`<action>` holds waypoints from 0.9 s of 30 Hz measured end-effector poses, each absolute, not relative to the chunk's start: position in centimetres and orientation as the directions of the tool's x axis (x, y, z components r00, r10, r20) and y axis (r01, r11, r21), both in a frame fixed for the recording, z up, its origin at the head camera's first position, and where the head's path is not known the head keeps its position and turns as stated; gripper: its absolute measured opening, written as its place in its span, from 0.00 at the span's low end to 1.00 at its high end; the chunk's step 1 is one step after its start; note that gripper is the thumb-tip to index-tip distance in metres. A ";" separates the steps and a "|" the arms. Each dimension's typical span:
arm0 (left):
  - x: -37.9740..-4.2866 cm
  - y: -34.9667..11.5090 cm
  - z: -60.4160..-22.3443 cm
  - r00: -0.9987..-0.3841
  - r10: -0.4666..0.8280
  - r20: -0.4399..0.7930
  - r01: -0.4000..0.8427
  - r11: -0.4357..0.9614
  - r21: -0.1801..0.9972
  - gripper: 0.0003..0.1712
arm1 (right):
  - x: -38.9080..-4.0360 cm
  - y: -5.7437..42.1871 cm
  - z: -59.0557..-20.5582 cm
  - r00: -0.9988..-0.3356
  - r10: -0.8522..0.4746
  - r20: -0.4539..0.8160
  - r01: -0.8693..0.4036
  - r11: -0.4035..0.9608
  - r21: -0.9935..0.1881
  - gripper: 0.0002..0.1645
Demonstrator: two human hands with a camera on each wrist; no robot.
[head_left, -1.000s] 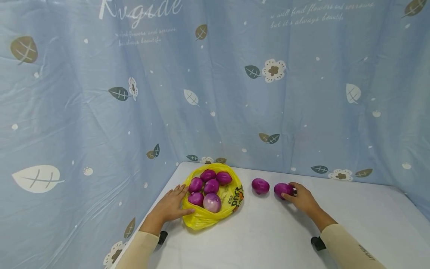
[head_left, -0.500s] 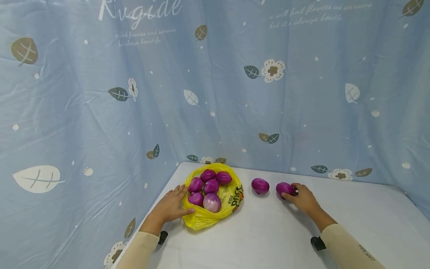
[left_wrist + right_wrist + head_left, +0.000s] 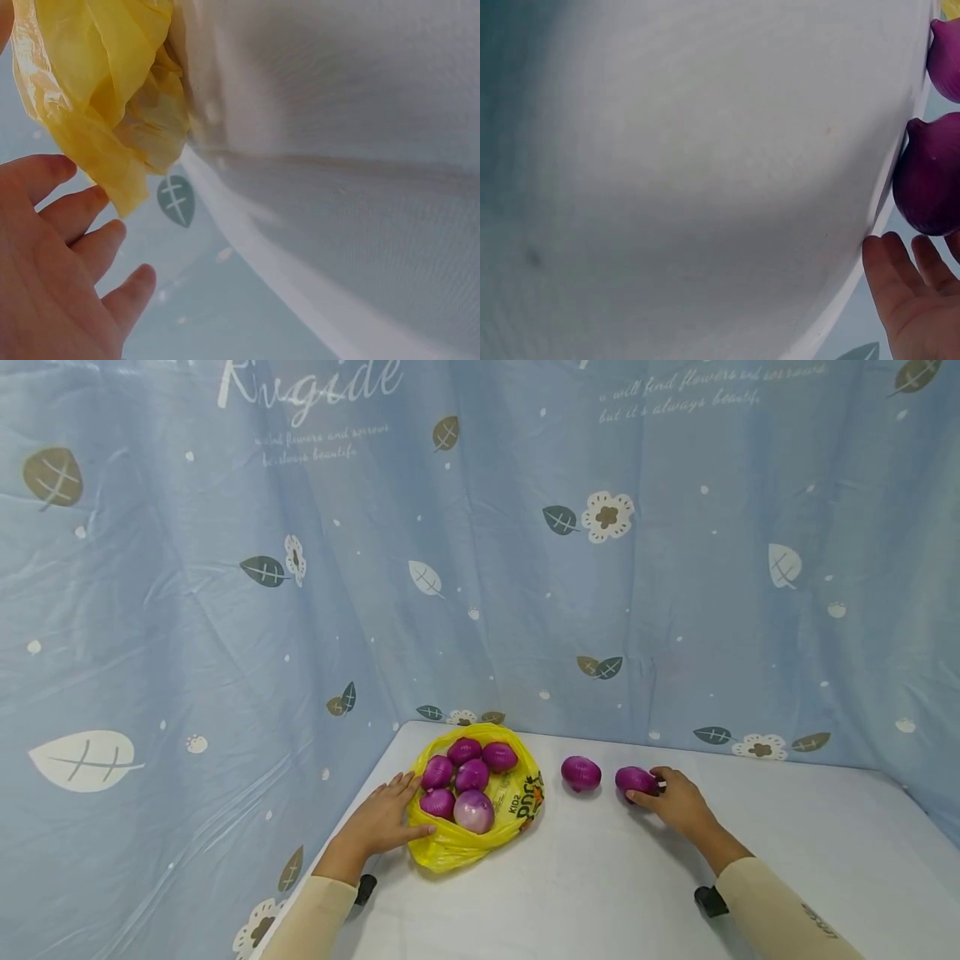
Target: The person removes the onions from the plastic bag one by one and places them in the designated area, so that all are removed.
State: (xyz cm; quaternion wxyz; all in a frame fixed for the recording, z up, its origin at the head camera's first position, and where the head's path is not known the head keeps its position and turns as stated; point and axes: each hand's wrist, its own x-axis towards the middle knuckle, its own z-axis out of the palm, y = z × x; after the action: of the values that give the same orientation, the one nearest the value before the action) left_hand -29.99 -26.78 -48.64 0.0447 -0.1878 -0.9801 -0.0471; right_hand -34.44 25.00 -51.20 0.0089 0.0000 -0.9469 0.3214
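A yellow plastic bag [image 3: 450,856] with its mouth spread wide holds several purple onions [image 3: 472,776]. My left hand [image 3: 380,820] lies along the bag's left side, fingers spread and thumb near its front rim. In the left wrist view, fingertips [image 3: 112,229] are right at the yellow plastic. To the right, an onion [image 3: 636,782] sits on the table, its right end between the thumb and fingers of my right hand [image 3: 681,806]. The right wrist view shows that onion [image 3: 934,176] just beyond the fingertips; the thumb is hidden there. Another onion [image 3: 581,773] stands between it and the bag.
The white table [image 3: 570,893] meets a blue patterned curtain [image 3: 510,568] along its back and left edges. Black wrist straps [image 3: 709,902] show below both hands.
The onion at my right hand has shifted slightly to the right, away from the other loose onion. The left hand and the bag have stayed in place.
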 end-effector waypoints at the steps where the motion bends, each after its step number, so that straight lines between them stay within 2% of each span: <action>1: -30.0 -26.8 -48.6 -0.926 0.362 0.107 0.371 0.925 0.077 0.61 | -34.4 25.0 -51.2 -1.000 0.004 0.019 -0.009 0.794 -0.608 0.57; 14: -30.0 -26.5 -48.8 -0.927 0.359 0.106 0.368 0.926 0.081 0.61 | -34.1 25.1 -51.0 -0.999 -0.035 0.036 -0.050 0.797 -0.601 0.55; 27: -30.3 -26.1 -48.9 -0.930 0.356 0.090 0.363 0.929 0.078 0.61 | -34.5 24.7 -49.0 -0.997 -0.047 0.054 -0.070 0.802 -0.594 0.51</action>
State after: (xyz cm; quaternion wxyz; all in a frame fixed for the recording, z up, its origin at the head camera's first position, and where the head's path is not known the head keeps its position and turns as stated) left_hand -30.33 -26.12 -48.88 0.0371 -0.1832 -0.9813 -0.0467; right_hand -34.48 24.70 -49.04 0.0180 0.0309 -0.9490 0.3133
